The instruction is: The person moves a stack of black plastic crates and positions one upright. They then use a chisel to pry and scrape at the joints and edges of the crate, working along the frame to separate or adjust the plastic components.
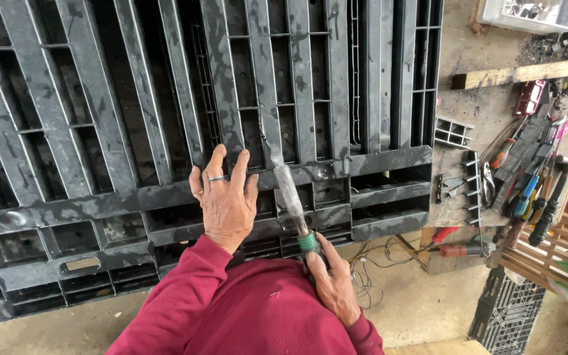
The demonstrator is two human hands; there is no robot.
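Note:
A large black plastic pallet [133, 131] with slats and ribbed cells fills most of the view. My left hand [226, 197], with rings on two fingers, lies flat on a cross rib of the pallet, fingers spread. My right hand [333, 279] grips the dark handle of a soldering-iron-like tool [290, 194] with a green collar and a grey barrel. The tool's thin tip rests on a pallet slat just right of my left hand. Both sleeves are dark red.
To the right, a dusty workbench [488, 112] carries several screwdrivers and pliers [524, 187], a hammer [557, 197] and small black plastic pieces [453, 131]. A wooden batten [527, 72] lies across it. A black crate [504, 315], wooden slats [560, 256] and loose wires [369, 263] sit lower right.

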